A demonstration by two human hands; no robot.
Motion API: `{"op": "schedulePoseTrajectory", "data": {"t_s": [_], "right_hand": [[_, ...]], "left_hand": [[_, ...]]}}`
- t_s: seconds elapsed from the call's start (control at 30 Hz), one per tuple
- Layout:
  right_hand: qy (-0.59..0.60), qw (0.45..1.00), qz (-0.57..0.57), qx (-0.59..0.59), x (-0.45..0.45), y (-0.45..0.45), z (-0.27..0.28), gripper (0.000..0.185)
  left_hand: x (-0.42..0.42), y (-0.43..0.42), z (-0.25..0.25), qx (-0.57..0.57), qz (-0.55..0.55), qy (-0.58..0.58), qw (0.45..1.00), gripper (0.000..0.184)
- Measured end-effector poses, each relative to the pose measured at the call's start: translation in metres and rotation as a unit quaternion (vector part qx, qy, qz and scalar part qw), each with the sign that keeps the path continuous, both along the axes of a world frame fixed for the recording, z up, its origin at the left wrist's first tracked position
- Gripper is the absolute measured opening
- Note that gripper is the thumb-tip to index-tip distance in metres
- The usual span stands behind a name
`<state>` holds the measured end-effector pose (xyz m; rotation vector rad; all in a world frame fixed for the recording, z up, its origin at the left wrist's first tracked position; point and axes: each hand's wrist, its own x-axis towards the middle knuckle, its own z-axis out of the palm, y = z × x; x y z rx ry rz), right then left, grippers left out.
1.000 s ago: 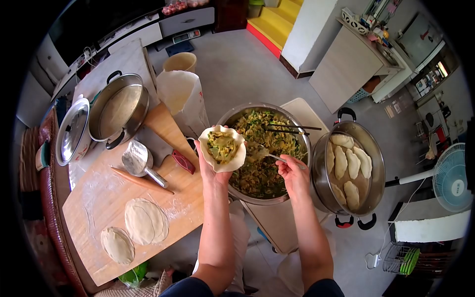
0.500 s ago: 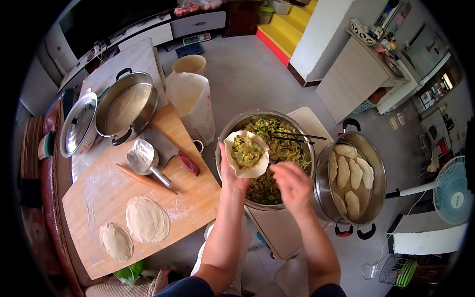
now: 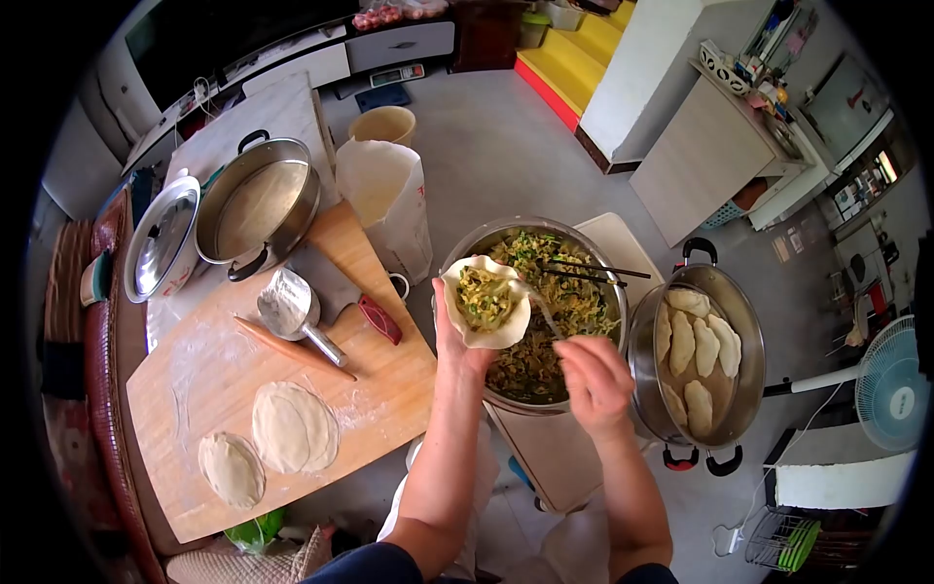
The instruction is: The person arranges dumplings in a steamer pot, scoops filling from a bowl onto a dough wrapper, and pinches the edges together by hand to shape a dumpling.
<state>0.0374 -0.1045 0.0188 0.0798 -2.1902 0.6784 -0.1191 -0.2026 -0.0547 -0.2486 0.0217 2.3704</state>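
Note:
Cupped in my left hand (image 3: pixel 461 346) is a round dough wrapper (image 3: pixel 509 331) with a heap of chopped vegetable filling (image 3: pixel 484 298) on it. My right hand (image 3: pixel 595 380) has its fingers closed round the handle of a metal spoon (image 3: pixel 545 310), whose far end is at the wrapper's right edge. Both hands are over or beside a large steel bowl (image 3: pixel 623 336) of the same filling, with dark chopsticks (image 3: pixel 598 272) lying across its right side. To the right, a steel pan (image 3: pixel 749 404) holds several folded dumplings (image 3: pixel 706 347).
On the left, a floured wooden board (image 3: pixel 379 414) bears flat dough rounds (image 3: pixel 294 428), a rolling pin (image 3: pixel 292 347), a scoop (image 3: pixel 288 303) and a red-handled cleaver (image 3: pixel 379 320). Behind it are an empty pan (image 3: pixel 255 209), a lid (image 3: pixel 165 238) and a white bag (image 3: pixel 389 204).
The wrapper and my left hand have moved right, over the bowl. My right hand has brought the spoon up from the filling to the wrapper. The whole view has shifted slightly.

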Motion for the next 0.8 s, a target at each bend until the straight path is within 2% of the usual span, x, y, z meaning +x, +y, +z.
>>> {"op": "schedulePoseTrajectory", "data": {"t_s": [0.07,0.2,0.3,0.4,0.43,0.53,0.6,0.67,0.73,0.8], "right_hand": [[0.015,0.998,-0.062,-0.018,0.005,0.005,-0.004,0.017],[-0.116,0.987,-0.113,0.014,0.008,-0.004,-0.039,0.015],[-0.257,0.961,-0.092,0.045,0.009,-0.018,-0.061,0.027],[-0.273,0.962,0.018,0.005,0.009,-0.021,-0.063,0.034],[-0.293,0.956,0.010,0.014,0.012,-0.021,-0.059,0.043],[-0.269,0.957,-0.066,-0.084,0.007,-0.010,-0.045,0.041],[-0.174,0.961,-0.083,-0.197,-0.001,-0.003,-0.045,0.034],[-0.090,0.961,-0.095,-0.245,-0.014,-0.011,-0.044,0.039],[-0.056,0.985,-0.078,-0.141,-0.018,-0.015,-0.041,0.045],[-0.079,0.983,-0.080,-0.146,-0.015,-0.017,-0.048,0.048]], "left_hand": [[0.001,-0.004,0.006,0.007,-0.001,-0.002,1.000,0.067],[0.000,-0.004,-0.002,0.057,-0.009,0.026,0.998,0.070],[0.001,-0.003,-0.003,0.047,-0.007,0.034,0.998,0.072],[0.003,-0.002,-0.001,0.019,-0.012,0.042,0.999,0.076],[0.003,-0.002,-0.001,0.010,-0.011,0.039,0.999,0.076],[0.005,0.000,0.000,-0.003,-0.017,0.030,0.999,0.076],[0.008,0.002,0.001,0.005,-0.027,0.022,0.999,0.077],[0.010,0.005,0.001,-0.001,-0.031,0.020,0.999,0.076],[0.011,0.007,0.001,0.001,-0.033,0.025,0.999,0.075],[0.013,0.007,0.001,0.011,-0.034,0.036,0.999,0.074]]}}
